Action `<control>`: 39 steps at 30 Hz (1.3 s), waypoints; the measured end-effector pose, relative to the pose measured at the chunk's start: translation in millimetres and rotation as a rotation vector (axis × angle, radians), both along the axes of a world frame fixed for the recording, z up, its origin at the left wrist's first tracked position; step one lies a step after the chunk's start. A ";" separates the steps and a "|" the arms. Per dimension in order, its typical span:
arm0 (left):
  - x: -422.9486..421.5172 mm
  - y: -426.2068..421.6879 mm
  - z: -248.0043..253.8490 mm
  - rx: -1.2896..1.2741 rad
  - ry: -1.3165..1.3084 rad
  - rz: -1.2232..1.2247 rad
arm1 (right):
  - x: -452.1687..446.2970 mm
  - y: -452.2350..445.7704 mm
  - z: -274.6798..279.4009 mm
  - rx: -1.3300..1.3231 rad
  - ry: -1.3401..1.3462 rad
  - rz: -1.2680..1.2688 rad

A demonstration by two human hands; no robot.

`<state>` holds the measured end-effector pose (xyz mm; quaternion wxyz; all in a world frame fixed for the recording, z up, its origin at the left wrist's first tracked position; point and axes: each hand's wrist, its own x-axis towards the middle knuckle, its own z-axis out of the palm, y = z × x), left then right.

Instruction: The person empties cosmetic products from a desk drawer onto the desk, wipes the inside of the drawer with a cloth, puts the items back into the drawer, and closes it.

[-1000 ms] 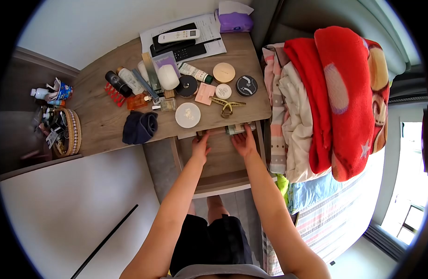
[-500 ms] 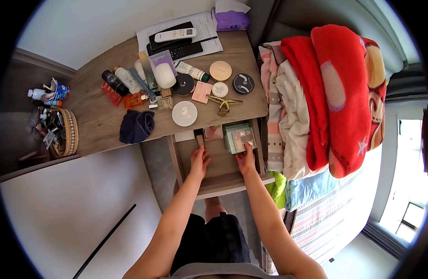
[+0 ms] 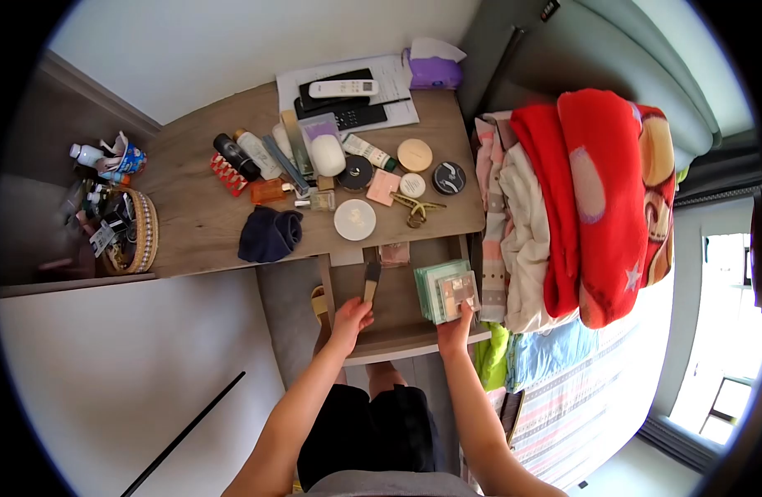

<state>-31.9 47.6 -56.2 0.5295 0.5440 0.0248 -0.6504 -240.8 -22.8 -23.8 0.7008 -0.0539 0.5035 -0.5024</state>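
My left hand (image 3: pixel 349 321) is closed on the wooden handle of a brush (image 3: pixel 371 283), whose dark bristles point up, over the left part of the open drawer (image 3: pixel 389 319). At the drawer's right side, my right hand (image 3: pixel 455 327) grips a stack of pale green flat cases (image 3: pixel 435 290) with a clear-lidded palette (image 3: pixel 459 295) on top, thumb on the palette. Farther back in the drawer lie a pinkish flat case (image 3: pixel 394 253) and a white card (image 3: pixel 346 254).
The wooden desktop (image 3: pixel 190 224) holds a dark cloth (image 3: pixel 270 234), a round white case (image 3: pixel 354 219), a gold claw clip (image 3: pixel 417 208), bottles and remotes. A woven basket (image 3: pixel 145 232) stands left; folded blankets (image 3: pixel 600 207) are piled right.
My left hand has raised the brush out of the drawer's back. My right hand has drawn the stack of cases toward me and lifted it. The camera view has shifted.
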 end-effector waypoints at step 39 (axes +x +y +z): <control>158.6 13.1 63.3 -0.411 -0.933 0.368 | 201.5 28.1 -12.6 -0.344 0.619 0.430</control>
